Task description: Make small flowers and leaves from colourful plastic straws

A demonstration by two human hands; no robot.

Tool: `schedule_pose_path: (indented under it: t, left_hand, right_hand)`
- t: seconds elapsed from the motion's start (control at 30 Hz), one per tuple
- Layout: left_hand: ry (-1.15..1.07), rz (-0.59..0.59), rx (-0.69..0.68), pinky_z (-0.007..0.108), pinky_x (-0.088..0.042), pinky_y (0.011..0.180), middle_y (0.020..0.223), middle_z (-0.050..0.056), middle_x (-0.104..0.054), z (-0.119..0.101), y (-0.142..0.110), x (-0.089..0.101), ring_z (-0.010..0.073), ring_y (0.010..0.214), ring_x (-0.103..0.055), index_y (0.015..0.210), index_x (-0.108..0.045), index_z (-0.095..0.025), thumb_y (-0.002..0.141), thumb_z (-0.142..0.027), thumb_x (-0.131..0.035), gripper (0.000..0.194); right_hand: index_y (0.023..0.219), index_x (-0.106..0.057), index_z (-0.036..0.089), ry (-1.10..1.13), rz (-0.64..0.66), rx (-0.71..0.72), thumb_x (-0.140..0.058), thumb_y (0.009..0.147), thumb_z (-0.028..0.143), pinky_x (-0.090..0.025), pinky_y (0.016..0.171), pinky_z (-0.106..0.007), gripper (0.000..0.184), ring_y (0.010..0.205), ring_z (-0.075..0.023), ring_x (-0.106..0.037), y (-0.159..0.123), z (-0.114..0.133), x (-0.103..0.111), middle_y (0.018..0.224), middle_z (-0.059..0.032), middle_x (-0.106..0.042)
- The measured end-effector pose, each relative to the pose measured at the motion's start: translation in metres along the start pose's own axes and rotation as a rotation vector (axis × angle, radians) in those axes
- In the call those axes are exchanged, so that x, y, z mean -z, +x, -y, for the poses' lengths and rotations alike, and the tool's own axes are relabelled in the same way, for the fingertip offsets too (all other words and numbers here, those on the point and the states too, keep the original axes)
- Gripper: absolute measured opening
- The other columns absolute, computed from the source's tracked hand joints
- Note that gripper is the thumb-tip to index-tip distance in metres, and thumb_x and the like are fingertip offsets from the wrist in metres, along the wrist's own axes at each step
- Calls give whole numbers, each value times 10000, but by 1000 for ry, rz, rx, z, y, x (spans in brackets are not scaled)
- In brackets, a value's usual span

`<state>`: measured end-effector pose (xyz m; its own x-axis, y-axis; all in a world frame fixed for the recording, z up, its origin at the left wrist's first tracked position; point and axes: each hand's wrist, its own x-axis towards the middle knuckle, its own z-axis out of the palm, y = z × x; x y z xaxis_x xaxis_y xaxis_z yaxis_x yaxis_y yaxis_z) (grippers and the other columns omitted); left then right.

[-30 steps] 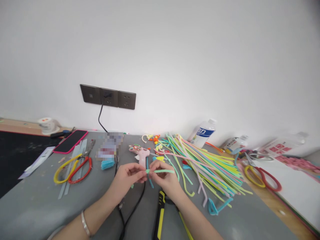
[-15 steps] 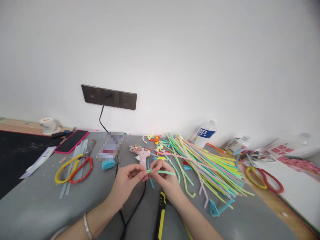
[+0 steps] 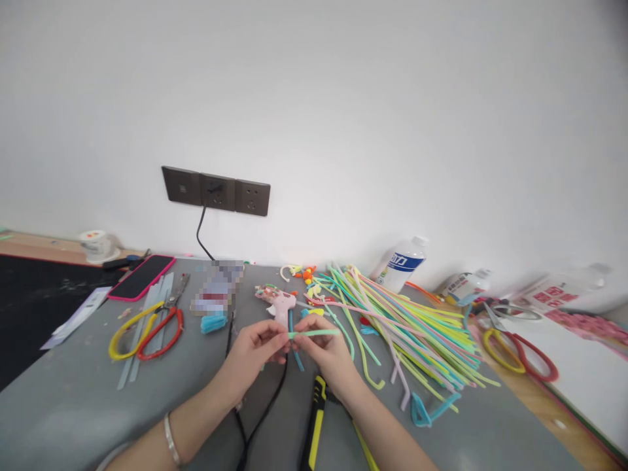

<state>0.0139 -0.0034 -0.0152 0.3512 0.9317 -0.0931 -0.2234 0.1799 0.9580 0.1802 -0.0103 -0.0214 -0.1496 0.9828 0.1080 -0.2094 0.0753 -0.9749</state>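
Observation:
Between my fingertips runs a light green pipe cleaner, pinched by both hands close together, its free end pointing right. My left hand is closed on the left part of it. Thumb and fingers of my right hand are closed on it just beside. Right behind the hands lies a pink glue gun, its handle partly hidden by my left fingers. A blue pipe cleaner shows below and between the hands. Under my right wrist lies a yellow and black utility knife.
A large bundle of pastel pipe cleaners spreads to the right. Red-and-yellow-handled scissors lie left, near a pink-edged phone; another pair of scissors lies far right. A white bottle stands by the wall. A black cable crosses the front.
The pipe cleaner's free end has shifted slightly left and up, and looks a little shorter to the right of my fingers. Both hands keep nearly the same place and pinch.

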Motion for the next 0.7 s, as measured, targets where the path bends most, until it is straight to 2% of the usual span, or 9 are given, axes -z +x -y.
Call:
schedule_pose_path:
  t: [0.1,0.17,0.23,0.33,0.43,0.57,0.7]
  left_hand:
    - [70,27,-69,190,-499,590,696,16,-674,-4,1,2,128,672,-607,744,-690,-143,732,-445,-756,309]
    - [70,21,-80,192,-496,575,675,7,-654,-5,1,1,122,646,-586,734,-691,-143,721,-450,-763,315]
    - [12,2,-31,201,-504,570,682,6,-641,-4,1,0,125,648,-577,756,-699,-144,704,-462,-775,330]
    - [-116,11,97,209,-518,596,717,24,-648,0,1,-1,125,673,-585,787,-718,-131,674,-457,-805,356]
    - [-208,41,199,179,-488,559,698,33,-646,2,2,0,90,607,-552,737,-728,-109,647,-440,-834,359]
    - [-246,34,226,143,-401,464,667,24,-620,2,2,1,71,570,-491,702,-737,-108,604,-422,-865,352]
    - [-257,-9,198,132,-331,436,628,3,-579,2,3,1,60,556,-425,673,-738,-114,561,-396,-891,339]
  right_hand:
    - [792,-633,189,56,34,-83,-759,757,390,-478,616,-270,240,638,-152,-618,1,-4,-1,688,-7,-655]
    - [767,-616,194,52,26,-57,-755,761,375,-461,582,-257,229,624,-145,-595,1,-5,-2,683,3,-630]
    - [741,-596,202,-13,-7,57,-742,776,332,-445,562,-250,199,623,-139,-572,1,-4,-2,703,10,-604]
    - [712,-579,207,-268,-37,349,-686,816,213,-436,602,-260,149,680,-148,-565,0,0,1,740,0,-592]
    - [772,-593,211,-563,19,561,-610,846,97,-440,674,-280,137,761,-161,-575,-5,6,4,807,-23,-602]
    - [866,-609,210,-742,130,616,-570,858,61,-456,707,-290,153,826,-175,-587,-9,13,7,891,-52,-594]
    - [890,-635,204,-746,136,603,-584,864,86,-469,694,-285,130,808,-174,-595,-9,16,6,881,-57,-589]
